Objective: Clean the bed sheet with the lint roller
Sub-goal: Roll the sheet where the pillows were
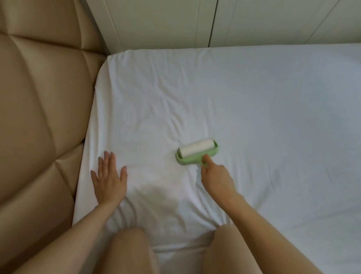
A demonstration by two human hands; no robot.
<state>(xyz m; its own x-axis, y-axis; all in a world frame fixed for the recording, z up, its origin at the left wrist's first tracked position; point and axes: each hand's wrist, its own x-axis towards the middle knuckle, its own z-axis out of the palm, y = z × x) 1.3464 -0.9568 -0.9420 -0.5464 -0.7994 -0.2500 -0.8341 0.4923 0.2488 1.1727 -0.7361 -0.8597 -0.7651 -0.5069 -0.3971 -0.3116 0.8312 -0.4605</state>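
A white bed sheet [262, 112] covers the mattress, wrinkled near the middle and around my knees. A lint roller [196, 152] with a light green frame and a white roll lies pressed on the sheet at the centre. My right hand [216, 178] grips its green handle from below, with the forefinger stretched along the frame. Flat on the sheet lies my left hand [109, 180], fingers spread, close to the mattress's left edge and well left of the roller.
A padded beige headboard [32, 109] rises along the left side of the mattress. White wardrobe doors [205, 16] stand behind the far edge of the bed. My two knees [166, 260] rest on the sheet at the bottom.
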